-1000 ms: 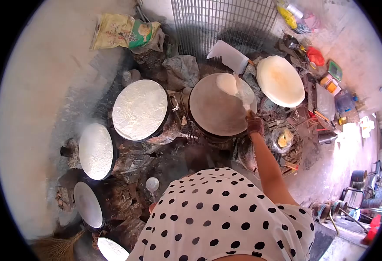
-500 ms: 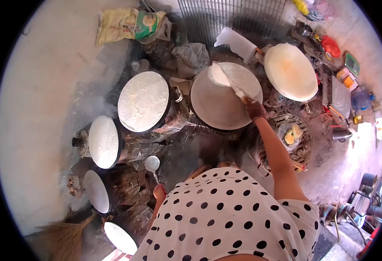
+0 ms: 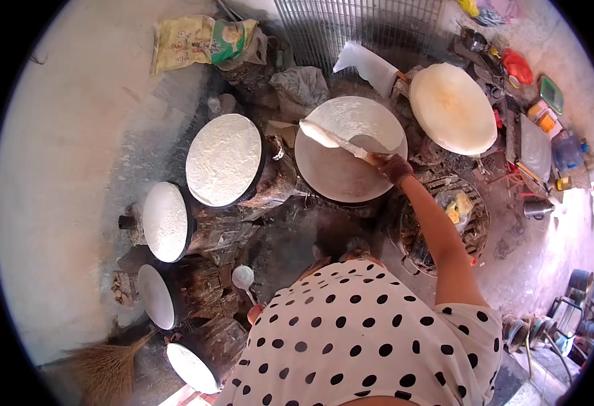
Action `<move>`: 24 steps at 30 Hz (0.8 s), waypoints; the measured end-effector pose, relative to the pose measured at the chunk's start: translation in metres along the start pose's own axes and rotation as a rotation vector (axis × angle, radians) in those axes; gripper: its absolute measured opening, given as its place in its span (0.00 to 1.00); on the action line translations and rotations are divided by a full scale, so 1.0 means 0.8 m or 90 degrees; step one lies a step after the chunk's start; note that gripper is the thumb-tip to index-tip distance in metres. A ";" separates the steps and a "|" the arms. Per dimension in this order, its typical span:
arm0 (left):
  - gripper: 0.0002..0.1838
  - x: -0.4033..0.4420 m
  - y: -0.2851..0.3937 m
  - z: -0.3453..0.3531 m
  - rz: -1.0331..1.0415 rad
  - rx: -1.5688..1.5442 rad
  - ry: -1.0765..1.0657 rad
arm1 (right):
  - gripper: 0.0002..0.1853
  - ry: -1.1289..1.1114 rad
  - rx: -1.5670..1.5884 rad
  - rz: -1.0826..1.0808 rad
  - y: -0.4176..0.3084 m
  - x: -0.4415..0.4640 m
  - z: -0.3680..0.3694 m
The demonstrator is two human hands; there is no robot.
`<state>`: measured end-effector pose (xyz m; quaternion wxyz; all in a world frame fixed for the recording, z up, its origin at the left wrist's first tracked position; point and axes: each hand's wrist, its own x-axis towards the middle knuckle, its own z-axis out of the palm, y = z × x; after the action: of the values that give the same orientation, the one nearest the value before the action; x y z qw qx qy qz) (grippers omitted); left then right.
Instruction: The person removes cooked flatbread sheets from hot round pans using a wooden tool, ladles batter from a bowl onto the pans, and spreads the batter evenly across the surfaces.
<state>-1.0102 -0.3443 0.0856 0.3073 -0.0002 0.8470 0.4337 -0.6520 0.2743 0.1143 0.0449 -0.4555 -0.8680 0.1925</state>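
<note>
My right hand [image 3: 396, 169], in a dark glove, grips the handle of a batter-coated spreader [image 3: 334, 140]. The spreader's blade points left across a round griddle [image 3: 341, 181]. White batter [image 3: 358, 111] covers the griddle's far part, while the near part shows bare grey metal. Down at the left, close to the shirt, my left hand [image 3: 255, 313] is closed around a ladle [image 3: 243, 277], whose bowl looks whitish. Most of that hand is hidden by the polka-dot shirt. Left of the griddle, a second griddle [image 3: 224, 160] is covered by a white batter layer.
More round griddles curve down the left: one coated white [image 3: 165, 222], one grey [image 3: 155, 296], one white [image 3: 193, 368]. A pale pancake [image 3: 451, 108] lies at the right, above a round grate [image 3: 478, 223] holding a plastic bag. A straw broom [image 3: 111, 369] lies lower left.
The spreader's blade has swept left and toward me, and batter now spreads over the griddle's far side. My left hand and the ladle have moved slightly down and right.
</note>
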 end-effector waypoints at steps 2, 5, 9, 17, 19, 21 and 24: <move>0.09 -0.003 -0.002 0.004 -0.009 -0.011 0.005 | 0.30 -0.086 0.079 0.042 0.018 0.002 -0.020; 0.09 -0.010 -0.003 0.008 -0.026 -0.026 0.015 | 0.27 -0.074 0.096 0.265 -0.006 0.015 -0.035; 0.09 -0.016 -0.004 0.012 -0.053 -0.060 0.030 | 0.23 -0.085 0.137 0.168 -0.070 -0.018 -0.076; 0.08 -0.009 -0.025 0.028 -0.162 -0.190 0.055 | 0.21 -0.046 0.119 0.123 -0.012 0.014 -0.048; 0.08 -0.022 -0.018 0.033 -0.115 -0.122 0.043 | 0.21 -0.086 0.089 0.092 -0.021 -0.004 -0.051; 0.09 -0.061 0.010 0.039 0.213 0.177 0.047 | 0.22 -0.159 0.019 0.025 -0.028 -0.021 -0.066; 0.10 -0.081 0.040 0.055 -0.069 -0.090 0.073 | 0.21 -0.086 0.072 -0.106 0.037 0.003 -0.034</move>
<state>-0.9431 -0.3093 0.1234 0.2804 -0.0923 0.8292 0.4746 -0.6232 0.2993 0.1280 0.0276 -0.3642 -0.8917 0.2673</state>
